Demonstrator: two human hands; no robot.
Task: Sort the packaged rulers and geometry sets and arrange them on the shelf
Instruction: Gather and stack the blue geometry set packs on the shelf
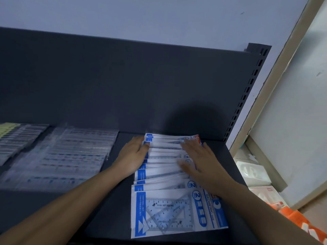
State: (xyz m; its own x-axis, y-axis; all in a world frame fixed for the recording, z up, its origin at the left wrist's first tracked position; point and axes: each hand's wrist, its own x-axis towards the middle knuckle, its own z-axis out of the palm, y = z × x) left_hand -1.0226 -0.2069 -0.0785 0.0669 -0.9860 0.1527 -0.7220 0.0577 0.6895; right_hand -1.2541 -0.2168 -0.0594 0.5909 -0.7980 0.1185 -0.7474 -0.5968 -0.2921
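On the dark shelf (122, 209), the packaged geometry sets (164, 209) lie in an overlapping row that runs from the front edge back toward the dark back panel (123, 85). Each blue-and-white pack partly covers the one behind it. The front pack shows clear set squares and the word "GEOMETRIC". The left hand (133, 156) is released, its fingers straight against the left edges of the packs about midway along the row. The right hand (200, 161) lies flat with fingers spread on top of the packs at the right side of the row; it is blurred but grips nothing. To the left on the same shelf, apart from the sets, lie clear-wrapped rulers (70, 156), with a further batch of clear packs (14, 138) at the far left. A slotted upright (247, 89) stands at the shelf's right end.
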